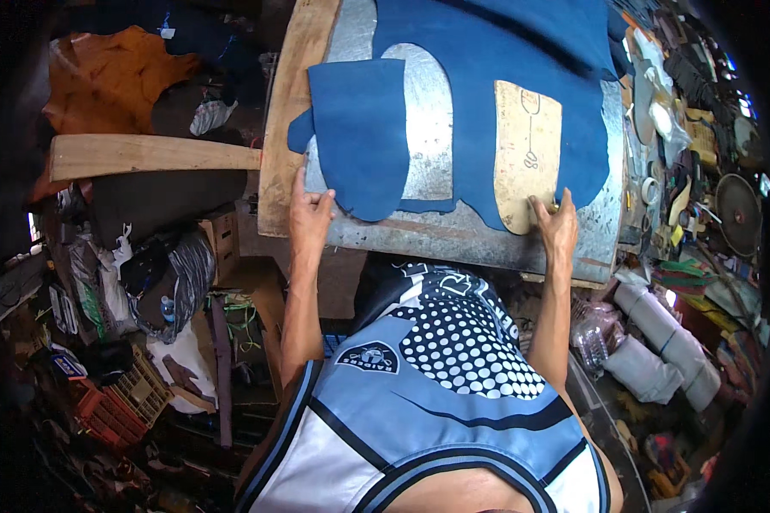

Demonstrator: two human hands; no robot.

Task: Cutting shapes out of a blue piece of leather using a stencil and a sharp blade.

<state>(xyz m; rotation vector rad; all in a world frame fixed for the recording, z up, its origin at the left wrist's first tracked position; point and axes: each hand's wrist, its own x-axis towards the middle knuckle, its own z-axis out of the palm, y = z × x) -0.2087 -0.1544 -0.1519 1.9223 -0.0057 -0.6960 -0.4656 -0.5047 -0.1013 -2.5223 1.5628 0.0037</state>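
Note:
On the metal-topped work board (428,128) lies a large sheet of blue leather (488,34) with a rounded opening cut out of it. A separate cut piece of blue leather (359,137), straight at the top and rounded below, rests at the left. My left hand (310,209) is beside its lower left edge, fingers apart and index finger stretched forward. At the right, a tan pattern template (526,162) with pen marks lies on the blue sheet. My right hand (558,227) is at its lower end, thumb touching it and index finger extended beside it. Its other fingers are partly hidden.
A wooden plank (154,156) juts left from the board. Brown leather (115,81) hangs at the far left. Crates (111,415) and bags stand lower left. Wrapped rolls (667,333), tools and a round metal disc (737,214) crowd the right side.

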